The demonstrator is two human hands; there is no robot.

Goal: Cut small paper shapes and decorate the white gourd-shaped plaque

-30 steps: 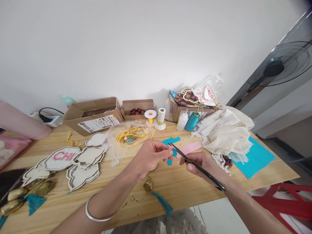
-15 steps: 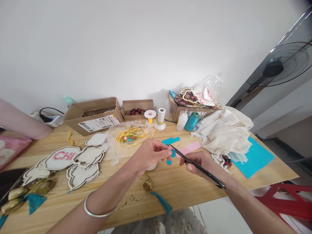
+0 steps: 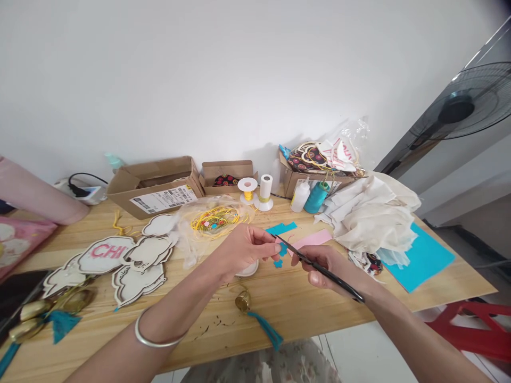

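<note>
My left hand [image 3: 249, 249] pinches a small blue flower-shaped piece [image 3: 283, 249] between thumb and fingertips. A second small blue piece [image 3: 278, 263] is just below it. My right hand [image 3: 325, 266] is closed around black tweezers [image 3: 329, 275], whose narrow end reaches the top of the held piece. Behind the hands lie a blue strip [image 3: 281, 229] and a pink strip [image 3: 313, 240]. Nearer the table's front edge rests a gold bell [image 3: 242, 301] with a blue tassel [image 3: 266, 329]. Under my left hand a pale cutout [image 3: 248, 269] is partly hidden.
Cardboard boxes [image 3: 154, 186], thread spools [image 3: 265, 192] and a white bottle [image 3: 300, 197] line the wall. At left lie cloud-shaped plaques [image 3: 106, 255] and gold bells. White cloth [image 3: 371, 213] and a blue sheet [image 3: 431, 258] are at right, near a fan [image 3: 457, 109].
The view has shifted slightly, so the table's things appear a little further right. My hands keep nearly the same hold, and the tweezers look narrower, turned slightly.
</note>
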